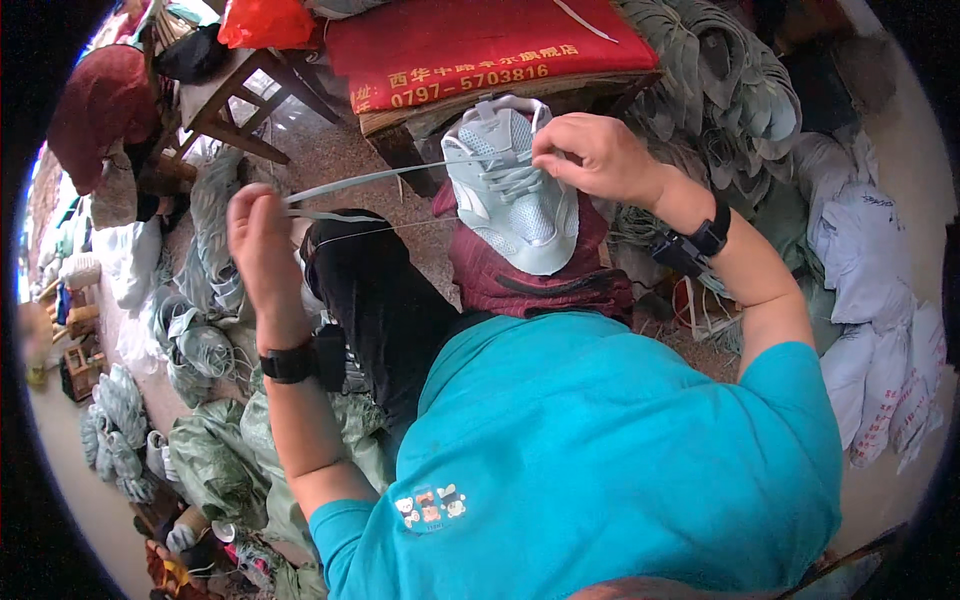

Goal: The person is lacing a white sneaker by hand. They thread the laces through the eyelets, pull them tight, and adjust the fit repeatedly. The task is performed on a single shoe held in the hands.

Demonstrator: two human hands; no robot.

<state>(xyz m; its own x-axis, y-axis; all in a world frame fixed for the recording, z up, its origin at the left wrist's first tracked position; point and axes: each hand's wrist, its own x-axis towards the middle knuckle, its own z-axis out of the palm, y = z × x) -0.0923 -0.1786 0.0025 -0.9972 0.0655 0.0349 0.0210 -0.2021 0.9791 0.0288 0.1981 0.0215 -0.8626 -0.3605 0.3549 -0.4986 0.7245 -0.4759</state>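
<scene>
A pale grey-blue sneaker upper (pixel 510 215) lies toe toward me over a maroon cloth (pixel 480 265) on my lap. Flat light laces crisscross its front. Off to the left, my left hand (pixel 262 245) is closed around a pale shoelace (pixel 375 178), which stretches across to the upper. A second strand and a thin thread also run from that side. At the upper's right eyelet edge, my right hand (pixel 598 158) pinches with thumb and fingers where the lace comes in; its fingertips partly hide the lace there.
Beyond the upper stands a wooden bench (pixel 400 125) under a red printed cloth (pixel 480 50). A wooden stool (pixel 240 100) is at the far left. Bundled grey uppers (pixel 715 75) hang at the far right, near white sacks (pixel 865 250). Green sacks (pixel 215 450) and more bundles lie at left.
</scene>
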